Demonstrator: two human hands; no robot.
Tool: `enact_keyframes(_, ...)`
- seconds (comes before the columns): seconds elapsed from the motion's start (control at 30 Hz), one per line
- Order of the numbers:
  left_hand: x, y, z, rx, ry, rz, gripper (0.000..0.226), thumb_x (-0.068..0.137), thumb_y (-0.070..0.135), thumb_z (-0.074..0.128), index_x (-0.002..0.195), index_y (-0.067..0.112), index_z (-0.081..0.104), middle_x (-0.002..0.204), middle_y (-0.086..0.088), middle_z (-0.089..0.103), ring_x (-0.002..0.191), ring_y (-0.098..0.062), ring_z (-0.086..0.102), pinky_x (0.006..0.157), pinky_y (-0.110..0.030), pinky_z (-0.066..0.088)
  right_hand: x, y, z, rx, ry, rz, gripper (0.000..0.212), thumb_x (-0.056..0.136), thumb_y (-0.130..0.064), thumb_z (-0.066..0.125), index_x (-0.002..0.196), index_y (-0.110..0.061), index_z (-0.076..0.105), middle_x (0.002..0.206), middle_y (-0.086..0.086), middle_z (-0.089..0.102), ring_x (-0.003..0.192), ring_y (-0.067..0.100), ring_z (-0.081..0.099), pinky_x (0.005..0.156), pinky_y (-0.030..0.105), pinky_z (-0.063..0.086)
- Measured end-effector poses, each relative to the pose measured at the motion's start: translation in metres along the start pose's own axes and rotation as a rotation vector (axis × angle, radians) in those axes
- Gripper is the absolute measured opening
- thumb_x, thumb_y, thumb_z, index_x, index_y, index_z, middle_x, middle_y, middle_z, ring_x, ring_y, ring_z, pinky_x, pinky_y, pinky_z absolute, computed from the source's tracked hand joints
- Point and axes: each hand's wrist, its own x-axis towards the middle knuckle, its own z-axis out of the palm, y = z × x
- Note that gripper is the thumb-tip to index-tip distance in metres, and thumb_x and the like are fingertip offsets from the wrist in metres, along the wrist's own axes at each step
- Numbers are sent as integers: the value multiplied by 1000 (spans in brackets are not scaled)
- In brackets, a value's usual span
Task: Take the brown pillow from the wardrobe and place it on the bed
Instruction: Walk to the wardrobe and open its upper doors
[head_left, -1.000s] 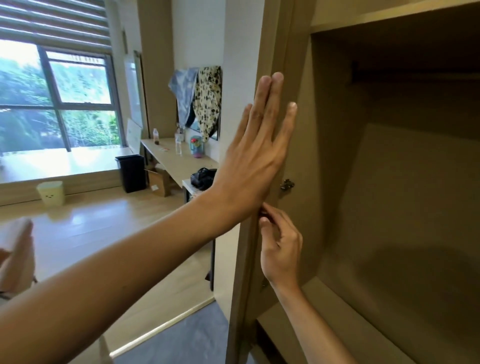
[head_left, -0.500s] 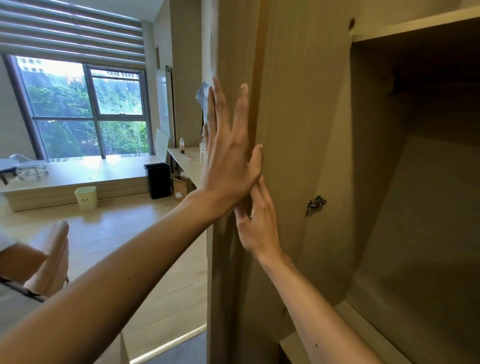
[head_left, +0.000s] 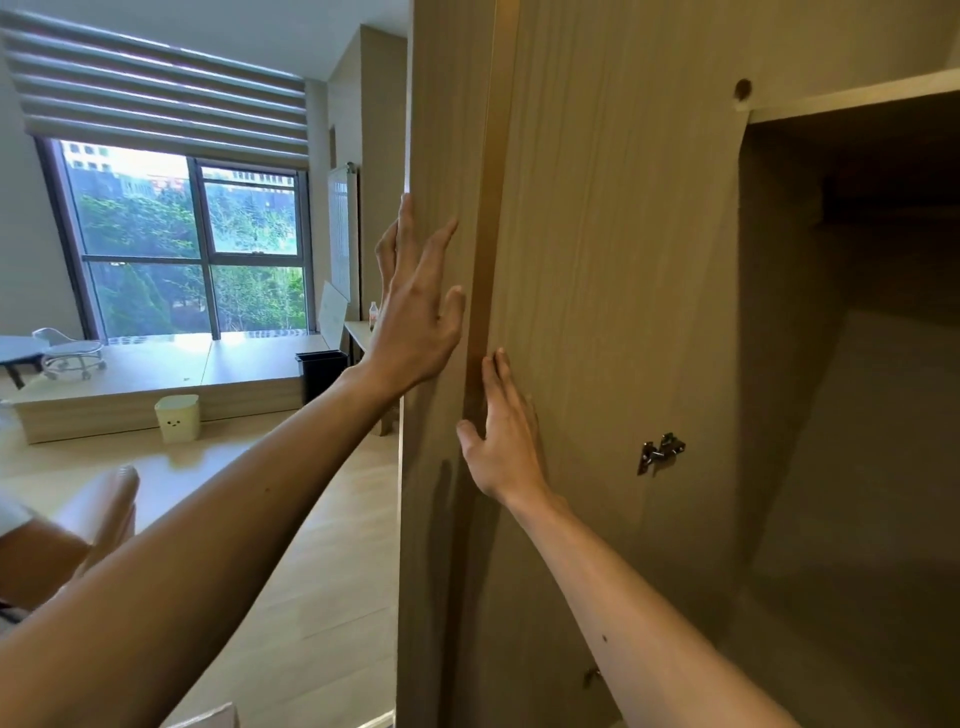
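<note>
Pale wood-grain panelling fills the middle of the view: the wardrobe door (head_left: 613, 260) stands swung wide open, its inner face towards us, a small metal hinge (head_left: 661, 453) fixed low on it. Right of the door the wardrobe (head_left: 857, 364) gapes dark and shadowed under a shelf edge, and no brown pillow can be made out in the part that shows; the bed is not in sight either. The door and its narrow edge strip block off most of the room behind. The left hand (head_left: 415, 322) reaches up from a long outstretched arm, fingers spread and loose, palm laid flat near the door's outer edge, grasping nothing. The right hand (head_left: 506, 436) sits lower, also flat against the door's inner face beside the darker edge strip, fingers straight and together, holding nothing. Past the door, to the left, a light wooden floor (head_left: 291, 545) runs to a raised platform under a large window (head_left: 192, 244) with striped blinds drawn partway. A pale green waste bin (head_left: 177, 418) stands on the floor before the platform, a black bin (head_left: 319, 374) nearer the door, and a white swivel chair (head_left: 67, 353) on the platform at far left.
</note>
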Motion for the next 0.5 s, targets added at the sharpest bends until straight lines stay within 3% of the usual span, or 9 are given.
enact_keyframes(0.07,7,-18,0,28,-48,2,64,98,8,57,158,13,37,174,-18,-5,160,-39,-5,127,-54,14,7,11,6,-53,-38,15,90,101,-33,62,166,-26,1,174,-9,-13,161,13,-5,130,50,5)
enact_keyframes(0.2,23,-45,1,94,-138,-4,66,101,15,57,162,17,31,174,-16,-12,160,-37,-13,126,-51,5,25,27,17,-138,-127,67,91,101,-39,61,166,-25,-1,172,-10,-21,160,13,-11,130,52,2)
enact_keyframes(0.37,26,-60,5,201,-189,55,74,99,23,60,164,19,25,172,-19,-19,158,-38,-20,123,-45,3,29,33,33,-150,-70,80,92,99,-40,64,167,-27,4,171,-12,-25,159,14,-14,130,50,3)
enact_keyframes(0.43,22,-56,8,251,-154,58,74,97,25,62,162,17,28,172,-20,-17,159,-39,-17,124,-50,8,22,31,39,-143,23,70,87,97,-39,66,166,-26,14,174,-9,-14,161,16,-6,130,48,8)
enact_keyframes(0.5,18,-45,13,305,-101,45,75,96,26,63,161,15,28,173,-22,-12,159,-41,-13,127,-60,12,18,26,38,-141,169,62,74,95,-37,67,160,-22,35,174,-2,15,160,21,18,128,48,21)
